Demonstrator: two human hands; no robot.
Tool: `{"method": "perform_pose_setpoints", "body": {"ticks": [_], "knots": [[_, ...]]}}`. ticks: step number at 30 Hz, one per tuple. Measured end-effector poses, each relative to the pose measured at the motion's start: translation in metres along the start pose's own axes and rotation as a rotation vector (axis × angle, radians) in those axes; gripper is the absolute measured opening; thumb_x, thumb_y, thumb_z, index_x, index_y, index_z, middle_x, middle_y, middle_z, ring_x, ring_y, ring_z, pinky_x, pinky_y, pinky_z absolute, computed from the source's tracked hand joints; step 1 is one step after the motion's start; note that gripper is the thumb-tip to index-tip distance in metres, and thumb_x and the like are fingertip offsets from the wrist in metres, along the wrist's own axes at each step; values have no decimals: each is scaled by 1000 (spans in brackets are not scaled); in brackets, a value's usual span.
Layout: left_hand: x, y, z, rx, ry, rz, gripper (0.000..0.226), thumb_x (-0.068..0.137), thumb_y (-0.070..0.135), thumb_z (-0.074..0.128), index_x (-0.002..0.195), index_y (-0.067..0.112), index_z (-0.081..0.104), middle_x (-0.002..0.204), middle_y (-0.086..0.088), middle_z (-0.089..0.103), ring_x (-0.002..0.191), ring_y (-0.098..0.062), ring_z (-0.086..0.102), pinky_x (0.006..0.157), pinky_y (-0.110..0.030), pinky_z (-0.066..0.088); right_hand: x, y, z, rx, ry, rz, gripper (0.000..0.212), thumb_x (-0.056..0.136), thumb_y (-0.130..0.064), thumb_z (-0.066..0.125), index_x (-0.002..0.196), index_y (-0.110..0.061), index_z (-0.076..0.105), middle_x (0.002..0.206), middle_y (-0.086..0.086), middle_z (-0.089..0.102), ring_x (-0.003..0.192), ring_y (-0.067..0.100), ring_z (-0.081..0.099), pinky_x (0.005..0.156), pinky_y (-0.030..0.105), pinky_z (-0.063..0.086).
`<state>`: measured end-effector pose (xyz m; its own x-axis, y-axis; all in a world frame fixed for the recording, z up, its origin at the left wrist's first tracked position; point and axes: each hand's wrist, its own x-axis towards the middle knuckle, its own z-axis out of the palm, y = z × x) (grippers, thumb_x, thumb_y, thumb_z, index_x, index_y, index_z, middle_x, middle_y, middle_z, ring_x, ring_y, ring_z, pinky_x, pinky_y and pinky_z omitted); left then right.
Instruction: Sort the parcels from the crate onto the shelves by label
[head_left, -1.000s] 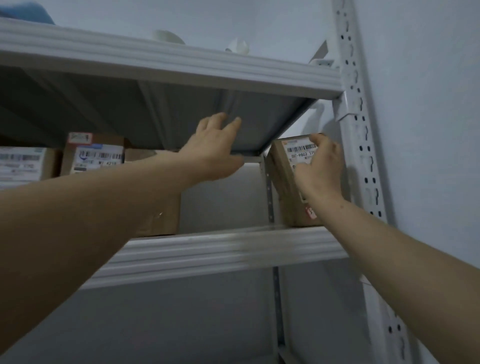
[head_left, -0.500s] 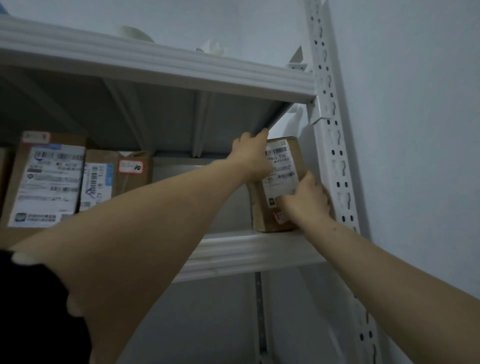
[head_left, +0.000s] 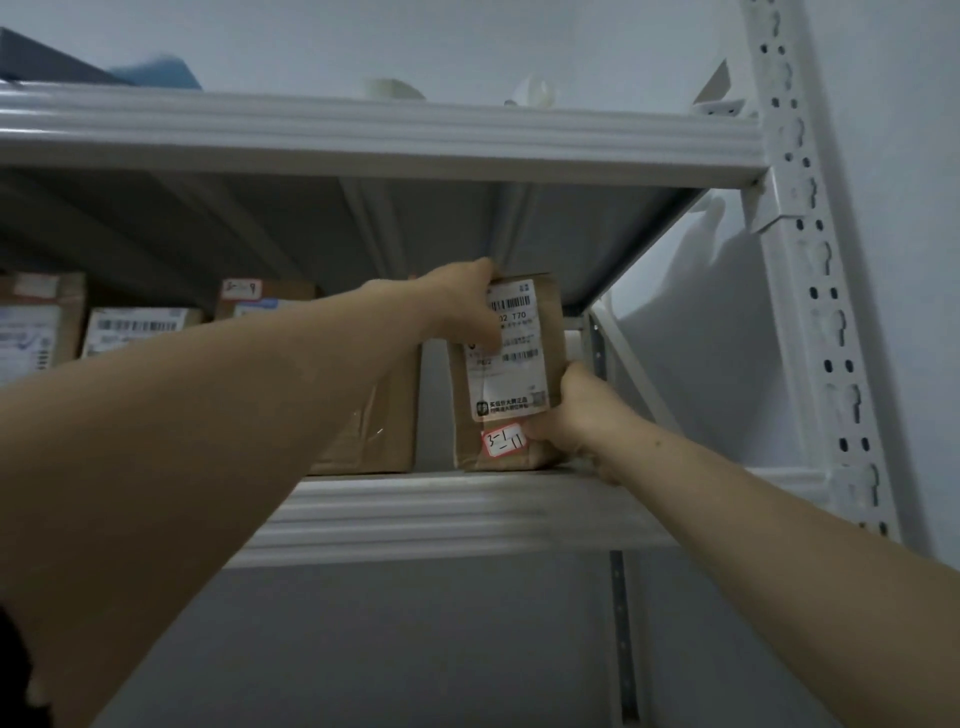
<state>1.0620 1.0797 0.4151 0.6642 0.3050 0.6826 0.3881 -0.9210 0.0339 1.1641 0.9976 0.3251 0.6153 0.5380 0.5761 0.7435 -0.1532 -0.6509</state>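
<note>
A small brown cardboard parcel (head_left: 519, 374) stands upright at the right end of a white metal shelf (head_left: 441, 512). It carries a white shipping label and a red-edged sticker handwritten "3-1-11". My left hand (head_left: 460, 306) grips its upper left corner, thumb across the label. My right hand (head_left: 569, 415) holds its lower right edge, fingers curled round the corner beside the sticker. A larger brown parcel (head_left: 384, 421) sits just to its left, with a narrow gap between them.
More labelled parcels (head_left: 140, 327) line the shelf to the left. The upper shelf (head_left: 363, 135) hangs close above, with blue and white items on top. A white perforated upright (head_left: 810, 291) and a grey wall close off the right side.
The parcel has shifted left along the shelf toward the larger box. My left hand went from an open reach to gripping its top corner; my right hand slid down to its lower right edge.
</note>
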Motion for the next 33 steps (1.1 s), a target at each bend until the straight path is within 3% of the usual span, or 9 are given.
{"method": "perform_pose_setpoints", "body": {"ticks": [4,8,13,18,23,26,29,31,33], "knots": [[1,-14,-2,88,-1,-9,74,78,21,73,140,19,34,118,3,56,114,-21,54,107,-49,35,3,-10,6,-75,-96,25,51,85,-12,68,129,-10,42,124,6,56,107,21,54,83,27,44],[2,-19,-2,148,5,-7,71,80,21,70,140,24,34,117,5,57,114,-22,53,109,-53,25,1,-15,10,-216,-140,17,42,81,-15,74,119,-9,56,122,7,61,114,23,57,95,28,46],[0,-24,-5,154,15,-2,62,82,19,62,138,27,38,119,2,56,116,-22,50,113,-55,18,8,-15,17,-194,-215,17,46,82,-15,73,123,-9,55,124,8,61,117,24,57,102,32,44],[0,-26,-1,175,54,-37,57,82,22,59,135,22,40,122,-4,52,121,-26,46,115,-53,11,5,-10,19,-223,-234,-37,39,89,-24,66,123,-9,57,120,7,64,116,23,58,100,33,45],[-1,-25,-1,162,78,-76,44,84,21,58,125,14,45,114,-6,50,118,-27,47,117,-51,11,3,-10,22,-198,-240,-64,34,91,-21,62,122,-7,58,120,6,66,114,21,59,90,24,43],[-9,-24,-3,154,121,-84,41,84,20,57,122,11,44,113,-7,48,117,-28,46,117,-50,14,8,-8,26,-101,-187,-38,54,83,-20,72,129,-4,50,120,7,65,110,20,61,86,22,44],[-21,-28,-4,158,162,-94,59,83,20,58,137,10,37,130,-11,45,127,-30,41,117,-47,16,9,-2,28,-20,-105,-17,63,80,-27,75,129,-5,42,112,4,64,98,19,63,80,28,50],[-35,-33,-3,131,194,-92,73,82,20,61,147,12,27,142,-13,38,135,-30,33,119,-46,14,0,-2,28,-9,-35,-9,74,82,-33,72,135,-5,29,117,4,58,105,23,59,82,34,51],[-56,-40,-1,95,244,-101,77,82,19,63,149,15,25,146,-12,35,137,-30,29,119,-45,15,-10,-4,28,-168,67,-53,92,85,-39,67,147,-8,8,137,16,44,122,31,49,94,42,49]]}}
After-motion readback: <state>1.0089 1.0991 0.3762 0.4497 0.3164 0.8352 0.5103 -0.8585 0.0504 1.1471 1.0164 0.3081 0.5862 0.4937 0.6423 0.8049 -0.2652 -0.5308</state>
